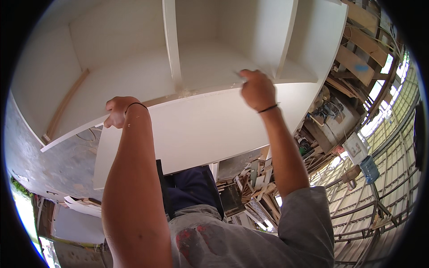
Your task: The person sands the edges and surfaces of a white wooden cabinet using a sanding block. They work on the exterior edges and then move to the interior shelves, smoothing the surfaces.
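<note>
A white cabinet (134,71) with open compartments fills the top of the view. A white front panel (201,129) runs below its shelf edge. My left hand (117,111) is closed over the panel's upper left edge. My right hand (257,89) is closed at the shelf edge, right of the upright divider (172,44), and holds a small thin tool whose pale tip (238,75) pokes out to the left. A rough patch of filler (184,93) sits where the divider meets the shelf. Both wrists wear thin dark bands.
A curved wooden strip (67,102) lies in the left compartment. Stacked wood offcuts (250,187) lie below, with machines (328,111) and timber boards (357,58) to the right. A metal roof frame (380,187) and a blue jug (369,167) are at far right.
</note>
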Demonstrator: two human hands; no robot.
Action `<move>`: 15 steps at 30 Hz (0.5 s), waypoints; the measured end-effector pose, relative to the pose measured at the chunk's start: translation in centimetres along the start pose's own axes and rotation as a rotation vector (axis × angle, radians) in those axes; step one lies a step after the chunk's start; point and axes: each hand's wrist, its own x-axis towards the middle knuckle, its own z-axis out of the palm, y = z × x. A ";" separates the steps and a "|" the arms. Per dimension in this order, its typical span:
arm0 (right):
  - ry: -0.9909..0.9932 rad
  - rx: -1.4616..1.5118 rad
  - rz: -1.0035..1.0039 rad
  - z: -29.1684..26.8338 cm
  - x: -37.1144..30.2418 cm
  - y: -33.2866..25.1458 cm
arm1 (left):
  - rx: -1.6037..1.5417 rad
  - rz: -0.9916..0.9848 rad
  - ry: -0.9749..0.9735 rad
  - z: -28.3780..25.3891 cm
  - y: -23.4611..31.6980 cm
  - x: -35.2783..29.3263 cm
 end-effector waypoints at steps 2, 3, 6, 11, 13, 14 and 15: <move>-0.053 0.108 -0.029 0.3 -0.4 -5.2 | 0.012 0.015 -0.012 0.0 0.3 -1.2; -0.109 0.198 -0.038 0.5 -0.4 -6.1 | 0.023 0.021 -0.012 0.0 0.3 -1.4; 0.092 0.118 0.006 -0.2 0.4 -0.4 | 0.060 0.026 0.000 -0.5 -0.1 -1.1; 0.153 0.024 0.091 0.5 -0.2 1.0 | 0.098 0.059 0.010 0.3 -0.2 0.5; 0.098 0.078 0.007 1.6 -1.3 -6.7 | 0.103 0.073 0.039 1.3 -0.8 1.5; -0.015 0.185 -0.011 1.3 -2.0 -9.3 | 0.096 0.078 0.037 1.1 -0.7 1.0; -0.125 0.290 -0.036 0.9 -2.2 -10.6 | 0.088 0.077 0.035 0.7 -0.5 0.5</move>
